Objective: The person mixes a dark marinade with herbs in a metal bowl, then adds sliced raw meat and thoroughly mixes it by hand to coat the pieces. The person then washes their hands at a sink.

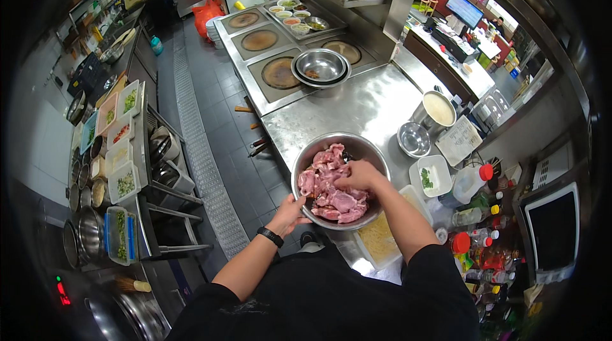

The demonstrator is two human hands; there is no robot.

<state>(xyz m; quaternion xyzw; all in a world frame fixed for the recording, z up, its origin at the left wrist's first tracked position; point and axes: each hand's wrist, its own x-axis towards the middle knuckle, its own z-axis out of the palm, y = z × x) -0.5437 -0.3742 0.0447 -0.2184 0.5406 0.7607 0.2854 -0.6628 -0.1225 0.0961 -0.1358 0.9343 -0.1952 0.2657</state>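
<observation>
A large stainless steel bowl [380, 159] stands at the near edge of the steel counter, filled with pieces of raw meat [342, 197]. My left hand [288, 214] grips the bowl's rim at the lower left, thumb on the rim. On the right side of the bowl, my right hand [362, 176] reaches in and touches the meat; its fingertips are partly hidden among the pieces, so whether they hold one cannot be told. Dark bits show beside the meat. Below the bowl's right side, a plastic tub [400, 257] holds pale yellow shreds.
Nested steel bowls [321, 67] rest by the round hotplates [279, 72]. To the right stand a small steel bowl [414, 139], a steel pot [439, 109] of pale liquid, a white tub [442, 176] with green herbs, and several bottles. A shelf with ingredient tubs [125, 181] is at left.
</observation>
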